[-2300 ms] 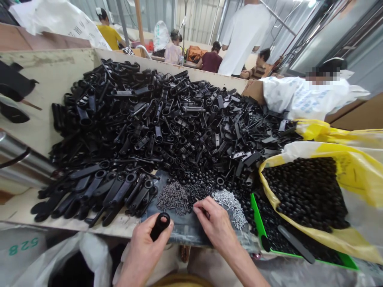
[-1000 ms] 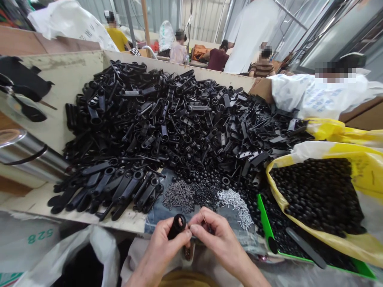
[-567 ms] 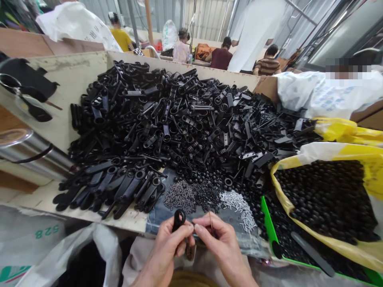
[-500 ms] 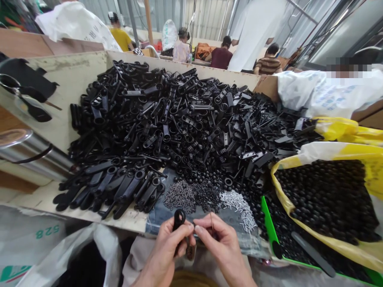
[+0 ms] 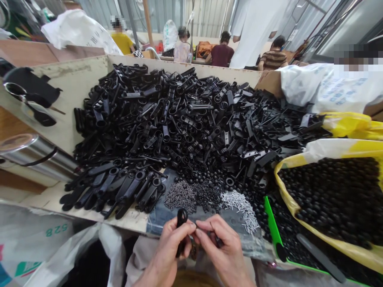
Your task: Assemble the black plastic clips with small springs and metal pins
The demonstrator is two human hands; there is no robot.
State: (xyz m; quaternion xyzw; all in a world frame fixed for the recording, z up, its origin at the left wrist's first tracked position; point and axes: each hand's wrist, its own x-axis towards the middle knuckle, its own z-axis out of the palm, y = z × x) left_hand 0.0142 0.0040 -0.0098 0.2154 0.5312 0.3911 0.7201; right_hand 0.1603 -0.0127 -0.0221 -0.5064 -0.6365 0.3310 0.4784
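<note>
My left hand [image 5: 176,243] is closed around a black plastic piece with a ring-shaped end [image 5: 182,215], which sticks up past my thumb. Close beside it, my right hand [image 5: 220,243] is pinched, its fingertips meeting the left thumb tip. Whatever lies between those right fingertips is too small to make out. Just beyond my hands, a blue-grey cloth [image 5: 206,221] carries a heap of small brown-grey springs [image 5: 181,196], small black parts [image 5: 207,195] and silvery pins [image 5: 239,207].
A big pile of black plastic parts [image 5: 167,115] fills the bin. Black pieces with ringed ends [image 5: 119,185] lie in a row at left, near a steel flask [image 5: 38,155]. At right stand a yellow bag [image 5: 287,191] of black balls and a green-edged tray [image 5: 272,227]. Several people sit beyond.
The view has shifted slightly. My hands stay together, and the right fingers have curled closer against the left thumb. The left hand keeps its hold on the black piece.
</note>
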